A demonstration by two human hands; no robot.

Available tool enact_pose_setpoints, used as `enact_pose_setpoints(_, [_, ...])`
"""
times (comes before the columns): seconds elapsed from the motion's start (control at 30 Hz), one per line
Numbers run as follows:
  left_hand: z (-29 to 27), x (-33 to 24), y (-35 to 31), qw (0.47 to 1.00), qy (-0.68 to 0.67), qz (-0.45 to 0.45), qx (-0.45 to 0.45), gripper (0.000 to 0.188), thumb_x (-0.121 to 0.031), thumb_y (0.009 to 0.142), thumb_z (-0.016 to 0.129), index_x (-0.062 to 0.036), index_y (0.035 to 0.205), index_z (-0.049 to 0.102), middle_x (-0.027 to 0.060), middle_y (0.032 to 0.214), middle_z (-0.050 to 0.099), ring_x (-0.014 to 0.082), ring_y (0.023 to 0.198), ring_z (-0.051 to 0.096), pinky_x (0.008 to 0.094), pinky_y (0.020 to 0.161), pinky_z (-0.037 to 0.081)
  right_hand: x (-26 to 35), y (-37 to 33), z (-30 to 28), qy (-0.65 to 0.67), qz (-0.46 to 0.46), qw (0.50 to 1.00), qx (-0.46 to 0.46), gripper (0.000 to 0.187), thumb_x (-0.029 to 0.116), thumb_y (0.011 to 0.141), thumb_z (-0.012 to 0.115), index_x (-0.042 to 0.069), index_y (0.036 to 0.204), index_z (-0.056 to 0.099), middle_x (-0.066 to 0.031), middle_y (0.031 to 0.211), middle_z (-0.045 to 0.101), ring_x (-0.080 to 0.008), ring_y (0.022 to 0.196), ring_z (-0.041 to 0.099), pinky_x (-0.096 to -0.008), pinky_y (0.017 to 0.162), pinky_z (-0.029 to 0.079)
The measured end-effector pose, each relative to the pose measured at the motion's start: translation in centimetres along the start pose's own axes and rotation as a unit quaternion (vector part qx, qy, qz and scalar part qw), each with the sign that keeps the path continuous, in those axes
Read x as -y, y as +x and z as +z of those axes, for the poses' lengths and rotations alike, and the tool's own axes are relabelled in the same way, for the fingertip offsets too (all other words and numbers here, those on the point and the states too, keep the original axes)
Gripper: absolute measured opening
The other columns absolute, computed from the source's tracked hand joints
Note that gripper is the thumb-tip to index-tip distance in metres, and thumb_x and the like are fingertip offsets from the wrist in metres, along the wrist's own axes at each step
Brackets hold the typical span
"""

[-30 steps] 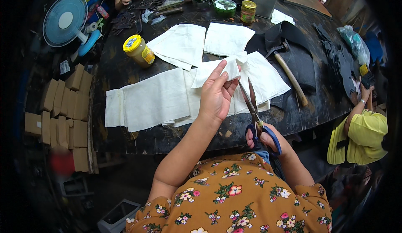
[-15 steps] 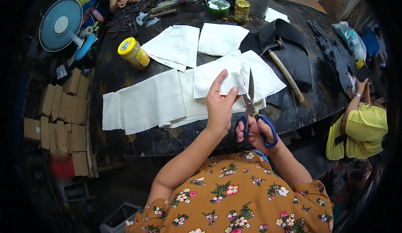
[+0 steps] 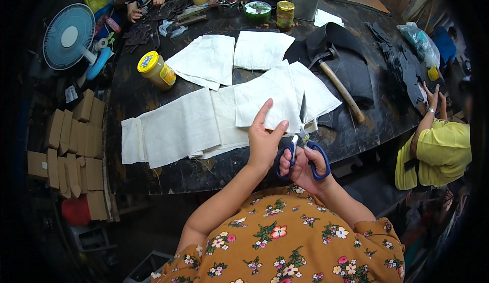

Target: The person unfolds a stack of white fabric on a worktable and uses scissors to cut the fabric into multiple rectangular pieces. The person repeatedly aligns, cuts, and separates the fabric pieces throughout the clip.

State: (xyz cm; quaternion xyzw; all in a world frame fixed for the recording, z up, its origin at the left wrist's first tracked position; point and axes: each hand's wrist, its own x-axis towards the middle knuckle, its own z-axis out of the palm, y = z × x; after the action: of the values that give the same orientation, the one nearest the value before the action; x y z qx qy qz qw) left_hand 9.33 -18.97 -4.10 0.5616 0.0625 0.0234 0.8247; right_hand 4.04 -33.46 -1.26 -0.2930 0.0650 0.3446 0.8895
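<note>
My left hand (image 3: 263, 143) grips the near edge of a white cloth piece (image 3: 267, 97), thumb and forefinger on top and the other fingers beneath, out of sight. In my right hand (image 3: 304, 169) are scissors with blue handles (image 3: 319, 160). Their handles stand apart, and the blades point away from me at the right edge of the held cloth. Under and beside that piece, more white cloth (image 3: 181, 125) lies in overlapping layers on the dark table (image 3: 153, 181). Two further cloth stacks, a left one (image 3: 206, 59) and a right one (image 3: 262, 50), lie beyond it.
A yellow-lidded jar (image 3: 156, 71) stands left of the cloth. To the right, a hammer (image 3: 342, 92) rests on black material (image 3: 356, 69). Jars and a green tub (image 3: 257, 12) stand at the back. Co-workers sit at far left and right; a fan (image 3: 69, 37) and cardboard boxes (image 3: 61, 150) are left.
My hands and the scissors have come slightly nearer to me, and the held cloth shows a larger face. At the right, the co-worker's hands have shifted on the black pieces.
</note>
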Motion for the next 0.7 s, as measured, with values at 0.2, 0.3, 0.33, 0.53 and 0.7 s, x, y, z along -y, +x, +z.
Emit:
enact_pose_setpoints(0.2, [-0.7,1.7,-0.5,1.000,-0.019,0.010,0.001,0.063,0.002,0.094,0.067,0.0030,0.152,0.042,0.0095,0.114,0.068,0.0062,0.090,0.062,0.0203,0.077,0.051,-1.2,0.2,0.0,-0.101,-0.027,0.986,-0.128,0.020,0.025,0.094,0.068,0.007,0.092,0.059,-0.0045,0.081,0.058,-0.0145,0.072,0.055,-0.0306,0.071,0.046])
enact_pose_setpoints(0.3, [-1.4,2.3,-0.1,0.999,-0.032,0.005,0.007,0.061,0.003,0.095,0.065,0.0032,0.152,0.042,0.0109,0.119,0.067,0.0082,0.096,0.063,0.0215,0.082,0.051,-0.9,0.6,-0.3,0.002,-0.003,0.994,-0.110,0.021,0.026,0.095,0.067,0.007,0.093,0.059,-0.0058,0.085,0.059,-0.0153,0.076,0.056,-0.0317,0.075,0.046])
enact_pose_setpoints(0.33, [-1.6,2.3,-0.1,0.999,-0.035,0.006,0.010,0.061,0.004,0.095,0.064,0.0032,0.152,0.042,0.0114,0.121,0.067,0.0089,0.099,0.063,0.0220,0.084,0.051,-0.5,0.9,-0.4,0.035,-0.012,0.997,-0.067,0.021,0.027,0.095,0.066,0.007,0.093,0.059,-0.0061,0.087,0.059,-0.0154,0.077,0.056,-0.0322,0.077,0.046])
enact_pose_setpoints(0.53, [-2.0,1.8,-0.8,0.999,0.010,0.034,0.032,0.063,0.006,0.094,0.064,0.0035,0.152,0.041,0.0149,0.130,0.062,0.0123,0.110,0.061,0.0253,0.092,0.050,0.8,2.4,-0.6,-0.035,-0.037,0.991,-0.127,0.017,0.022,0.096,0.067,0.006,0.094,0.060,-0.0042,0.084,0.060,-0.0142,0.077,0.057,-0.0306,0.074,0.047])
enact_pose_setpoints(0.7, [-2.9,1.4,-0.9,0.995,0.062,0.067,0.033,0.065,0.007,0.091,0.065,0.0030,0.152,0.042,0.0156,0.131,0.062,0.0132,0.110,0.062,0.0257,0.091,0.051,1.1,3.1,-0.4,0.004,-0.060,0.991,-0.119,0.017,0.021,0.095,0.070,0.007,0.093,0.061,-0.0009,0.078,0.060,-0.0119,0.071,0.057,-0.0272,0.068,0.048])
